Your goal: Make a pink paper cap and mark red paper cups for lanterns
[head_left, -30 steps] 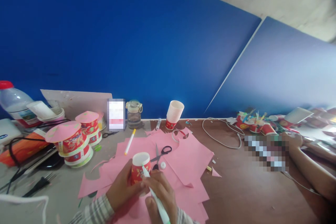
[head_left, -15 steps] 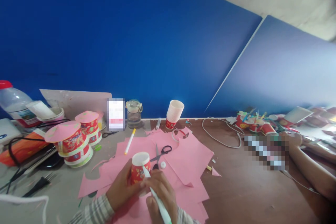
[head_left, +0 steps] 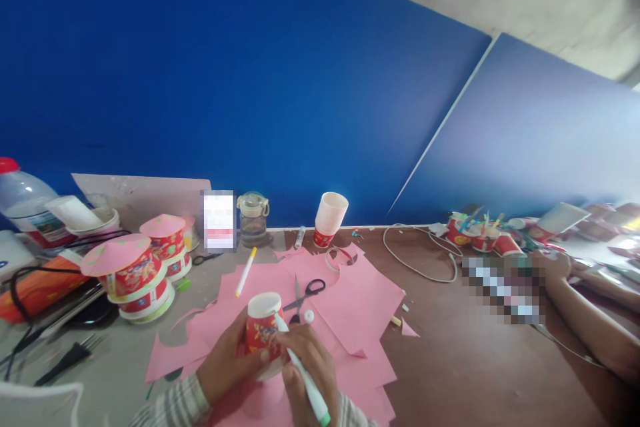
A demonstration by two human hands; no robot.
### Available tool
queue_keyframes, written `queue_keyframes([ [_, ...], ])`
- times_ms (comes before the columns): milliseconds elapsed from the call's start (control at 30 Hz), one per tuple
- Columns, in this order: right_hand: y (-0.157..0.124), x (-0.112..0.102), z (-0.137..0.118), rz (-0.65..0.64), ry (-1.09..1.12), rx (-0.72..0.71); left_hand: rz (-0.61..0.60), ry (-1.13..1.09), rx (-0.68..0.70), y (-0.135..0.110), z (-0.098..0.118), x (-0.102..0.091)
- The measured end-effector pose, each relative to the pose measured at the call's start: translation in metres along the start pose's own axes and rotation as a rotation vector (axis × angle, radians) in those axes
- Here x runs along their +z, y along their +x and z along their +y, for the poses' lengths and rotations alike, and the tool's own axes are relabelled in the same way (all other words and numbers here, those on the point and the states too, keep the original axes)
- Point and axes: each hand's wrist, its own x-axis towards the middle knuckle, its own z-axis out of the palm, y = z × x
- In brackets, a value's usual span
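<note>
A red patterned paper cup [head_left: 261, 333] with a white rim stands in the grip of my left hand [head_left: 225, 355], whose fingers wrap round its left side and base. My right hand [head_left: 313, 367] is closed on a white marker [head_left: 306, 373] with a green end. The marker's tip points at the upper right side of the cup; whether it touches, I cannot tell. Under both hands spread cut sheets of pink paper [head_left: 355, 300]. Dark-handled scissors [head_left: 306, 293] and a small white cap [head_left: 309, 316] lie just beyond my right hand. A yellow-capped marker [head_left: 246, 271] rests further left.
Red cup models with pink cone roofs [head_left: 120, 257] stand at the left. A stack of paper cups [head_left: 331, 217] leans at the back near a lidded glass jar [head_left: 253, 219]. A white cable [head_left: 420, 273] curls at the right. Another person's arm [head_left: 590, 320] reaches in there.
The marker has tilted and shifted slightly right, its tip now at the cup's side instead of over the rim. The cup has moved slightly left in my left hand.
</note>
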Motion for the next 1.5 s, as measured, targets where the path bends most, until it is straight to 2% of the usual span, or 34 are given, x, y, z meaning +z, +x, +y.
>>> queue_keyframes([
  [267, -0.003, -0.002, 0.007, 0.002, -0.027, 0.07, -0.015, -0.069, -0.038, -0.001, 0.006, 0.0],
  [433, -0.003, -0.003, 0.007, 0.006, -0.028, 0.063, -0.025, -0.101, -0.056, -0.002, 0.006, 0.001],
  [633, 0.0, -0.003, 0.003, 0.038, -0.024, 0.074, 0.011, -0.05, -0.034, 0.0, 0.004, -0.005],
  [767, 0.0, -0.004, 0.003, 0.017, -0.004, 0.036, 0.071, -0.065, -0.035, 0.002, 0.0, -0.008],
  [933, -0.002, 0.0, 0.001, 0.003, 0.04, -0.004, 0.088, 0.002, -0.028, 0.003, 0.003, -0.008],
  [1133, -0.002, 0.013, -0.003, 0.128, 0.016, -0.056, 0.066, 0.033, 0.004, 0.003, 0.008, -0.003],
  [1233, 0.0, 0.016, -0.004, 0.134, -0.004, -0.079, 0.068, 0.102, 0.021, 0.003, 0.006, -0.004],
  [1333, 0.001, 0.013, -0.004, 0.116, -0.03, -0.102, 0.066, 0.146, 0.023, 0.003, 0.004, -0.006],
  [1500, 0.001, 0.006, -0.003, -0.072, -0.083, -0.091, 0.09, 0.145, 0.024, 0.002, 0.007, -0.001],
])
